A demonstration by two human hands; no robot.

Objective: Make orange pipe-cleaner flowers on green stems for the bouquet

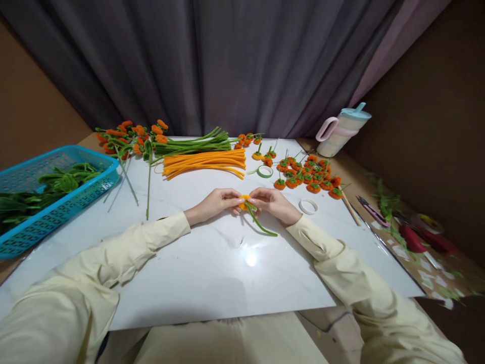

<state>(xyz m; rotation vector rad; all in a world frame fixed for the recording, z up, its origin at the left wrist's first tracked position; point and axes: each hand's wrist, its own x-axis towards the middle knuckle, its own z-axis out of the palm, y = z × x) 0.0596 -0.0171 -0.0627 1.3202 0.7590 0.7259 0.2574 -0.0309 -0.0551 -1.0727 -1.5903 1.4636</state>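
Dark gray curtains (227, 65) hang behind the white surface (170, 288). Near the middle of the surface, the left hand (216, 205) and right hand (276, 203) meet, both in pale yellow sleeves (144, 242). Between them sits a small yellow fuzzy piece (244, 207); the fingers of both hands are clamped on it, the right ones where a green strand (261, 226) joins it. That strand's loose end curves toward the near edge.

Toward the far edge lie a bundle of orange strands (204, 164) and, behind it, a bundle of green strands (195, 145). Stemmed orange flowers (138, 134) fill the far left corner. A blue basket (64, 217) of green leaves (68, 181) stands at the left edge. Orange flower heads (310, 174) cluster toward the far right corner, with a green tape roll (265, 176) to their left and a white ring (308, 212) just nearer. Outside the right edge are a lidded tumbler (337, 136), a pink cutter (375, 212) and red-handled tools (412, 238).
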